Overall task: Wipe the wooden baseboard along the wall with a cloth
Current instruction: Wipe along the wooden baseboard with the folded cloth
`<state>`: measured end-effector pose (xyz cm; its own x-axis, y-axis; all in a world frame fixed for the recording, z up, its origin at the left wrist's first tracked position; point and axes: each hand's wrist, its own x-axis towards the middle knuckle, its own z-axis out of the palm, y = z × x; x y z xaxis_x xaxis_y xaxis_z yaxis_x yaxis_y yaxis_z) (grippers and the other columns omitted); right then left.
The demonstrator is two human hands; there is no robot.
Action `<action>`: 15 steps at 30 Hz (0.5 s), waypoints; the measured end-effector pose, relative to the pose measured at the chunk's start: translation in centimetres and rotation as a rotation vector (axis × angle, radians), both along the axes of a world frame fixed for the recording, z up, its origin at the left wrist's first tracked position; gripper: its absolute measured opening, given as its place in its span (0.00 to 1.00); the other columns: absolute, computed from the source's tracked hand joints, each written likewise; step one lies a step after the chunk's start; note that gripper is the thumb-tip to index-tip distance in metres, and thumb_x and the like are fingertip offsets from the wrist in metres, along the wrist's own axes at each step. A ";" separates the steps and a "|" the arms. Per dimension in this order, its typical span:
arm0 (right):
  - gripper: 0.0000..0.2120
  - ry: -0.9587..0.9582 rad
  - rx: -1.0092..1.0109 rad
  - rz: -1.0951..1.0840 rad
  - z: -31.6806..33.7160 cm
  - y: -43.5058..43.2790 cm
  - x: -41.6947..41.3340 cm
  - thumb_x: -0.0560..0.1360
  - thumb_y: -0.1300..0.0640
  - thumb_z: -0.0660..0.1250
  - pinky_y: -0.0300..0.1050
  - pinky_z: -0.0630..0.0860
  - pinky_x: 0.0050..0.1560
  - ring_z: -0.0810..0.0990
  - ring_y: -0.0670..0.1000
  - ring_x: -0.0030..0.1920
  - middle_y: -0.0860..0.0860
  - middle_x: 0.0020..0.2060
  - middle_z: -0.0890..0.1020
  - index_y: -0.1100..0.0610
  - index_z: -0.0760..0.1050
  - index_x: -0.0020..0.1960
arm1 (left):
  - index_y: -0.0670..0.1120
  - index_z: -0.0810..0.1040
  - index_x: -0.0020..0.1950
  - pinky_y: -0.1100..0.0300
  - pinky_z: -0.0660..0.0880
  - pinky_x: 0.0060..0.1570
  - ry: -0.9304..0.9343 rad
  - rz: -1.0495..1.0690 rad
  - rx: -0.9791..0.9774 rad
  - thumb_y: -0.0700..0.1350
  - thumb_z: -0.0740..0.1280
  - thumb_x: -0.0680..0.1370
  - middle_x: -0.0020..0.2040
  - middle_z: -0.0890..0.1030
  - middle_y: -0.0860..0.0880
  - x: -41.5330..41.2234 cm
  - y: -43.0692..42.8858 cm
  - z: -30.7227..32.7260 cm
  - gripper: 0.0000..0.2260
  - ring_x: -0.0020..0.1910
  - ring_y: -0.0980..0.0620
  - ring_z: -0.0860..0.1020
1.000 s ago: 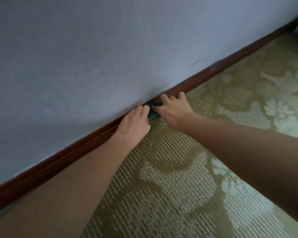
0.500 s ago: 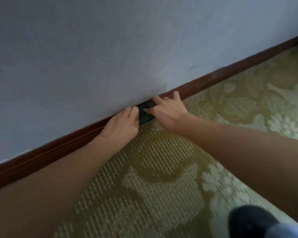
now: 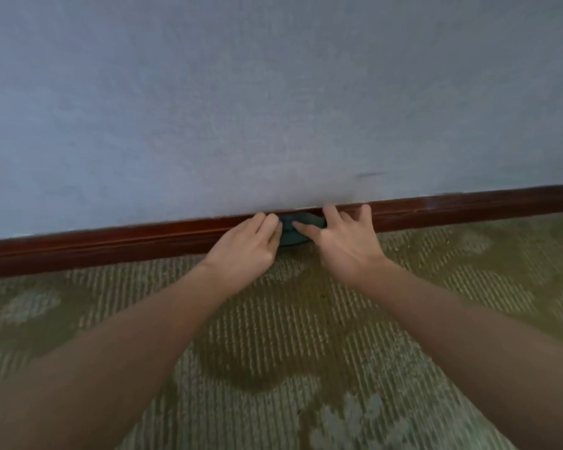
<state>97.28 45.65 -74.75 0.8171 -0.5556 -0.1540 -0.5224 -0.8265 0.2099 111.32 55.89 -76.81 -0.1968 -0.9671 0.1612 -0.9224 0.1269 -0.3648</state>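
A reddish-brown wooden baseboard (image 3: pixel 468 211) runs along the foot of a pale grey-blue wall (image 3: pixel 273 108). A small dark green cloth (image 3: pixel 293 233) is bunched against the baseboard between my hands, mostly hidden by them. My left hand (image 3: pixel 246 250) grips the cloth's left end with bent fingers. My right hand (image 3: pixel 343 243) presses on the cloth's right end with its thumb laid across it. Its other fingers are spread straight against the baseboard.
A patterned olive and cream carpet (image 3: pixel 273 352) covers the floor up to the baseboard. A short dark scuff mark (image 3: pixel 369 174) shows on the wall above and to the right of my hands.
The view has swung so the baseboard now runs nearly level across the frame. Both hands stay on the cloth at the baseboard. The dark object seen at bottom right is out of view.
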 end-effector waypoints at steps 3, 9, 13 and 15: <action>0.27 -0.011 -0.007 0.018 -0.1 -0.8 -0.8 0.77 0.55 0.58 0.55 0.60 0.56 0.72 0.57 0.56 0.55 0.59 0.67 0.42 0.55 0.74 | 0.33 0.80 0.53 0.56 0.77 0.38 -0.029 0.027 0.030 0.35 0.79 0.58 0.40 0.79 0.42 -0.9 -0.7 0.3 0.24 0.37 0.45 0.78; 0.28 -0.056 0.029 0.025 -0.5 -2.8 -3.0 0.77 0.56 0.58 0.50 0.65 0.52 0.74 0.58 0.53 0.57 0.60 0.65 0.44 0.54 0.74 | 0.32 0.80 0.53 0.55 0.77 0.38 -0.060 0.002 0.016 0.33 0.78 0.60 0.40 0.79 0.41 -2.6 -2.6 0.3 0.22 0.37 0.44 0.78; 0.28 -0.060 0.045 0.005 -0.6 -4.2 -4.7 0.78 0.57 0.59 0.48 0.67 0.48 0.74 0.57 0.52 0.57 0.61 0.65 0.44 0.54 0.74 | 0.32 0.80 0.53 0.56 0.77 0.39 -0.034 -0.035 0.008 0.33 0.76 0.62 0.41 0.79 0.42 -4.1 -4.2 0.1 0.20 0.38 0.45 0.78; 0.28 -0.057 0.041 -0.006 -0.7 -4.8 -5.3 0.78 0.57 0.59 0.47 0.66 0.45 0.74 0.57 0.51 0.57 0.60 0.65 0.44 0.54 0.74 | 0.33 0.80 0.53 0.57 0.77 0.39 0.001 -0.044 0.009 0.33 0.76 0.62 0.41 0.79 0.42 -4.6 -4.9 0.0 0.20 0.39 0.45 0.78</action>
<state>91.95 40.82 -75.42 0.8218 -0.5548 -0.1298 -0.5376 -0.8305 0.1461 106.73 50.99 -76.80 -0.2390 -0.9589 0.1529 -0.9163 0.1707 -0.3622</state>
